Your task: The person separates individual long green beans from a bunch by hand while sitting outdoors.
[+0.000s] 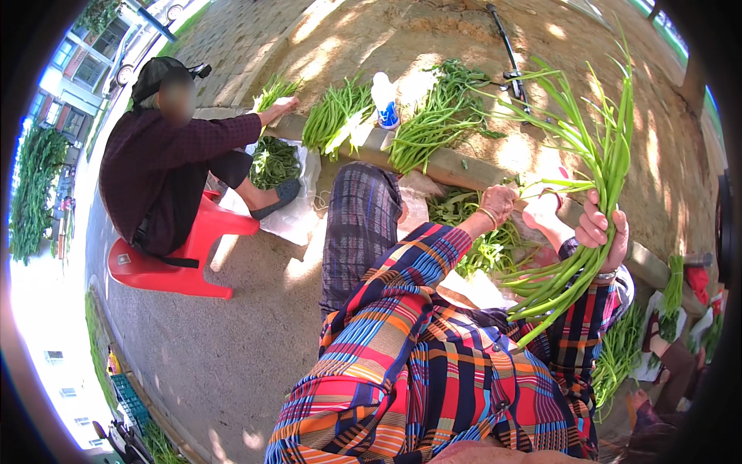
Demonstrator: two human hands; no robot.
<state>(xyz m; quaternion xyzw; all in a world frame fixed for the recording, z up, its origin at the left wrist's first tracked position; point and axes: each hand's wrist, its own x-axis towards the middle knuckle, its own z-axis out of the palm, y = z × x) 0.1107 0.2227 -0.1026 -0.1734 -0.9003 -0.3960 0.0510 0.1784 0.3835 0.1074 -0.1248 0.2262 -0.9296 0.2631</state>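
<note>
My right hand (603, 232) is closed around a bunch of long green vegetable stalks (608, 180), which rise above the fist, their lower ends hanging toward my checked shirt. To its left, my left hand (499, 204) has its fingers pinched at the end of a thin green stalk (559, 184) that reaches across from the bunch. Beneath my left forearm lies a loose pile of leaves and stems (490, 249). Part of this pile is hidden by my arms. A pale sheet (478, 290) shows near my lap.
Stalk bundles (339, 113) and a leafy heap (437, 124) rest along the kerb (458, 168), with a white-and-blue bottle (385, 104) between them. A co-worker (168, 151) sits left on a red plastic stool (191, 249). A black pole (510, 58) lies beyond; more greens (620, 354) lie right.
</note>
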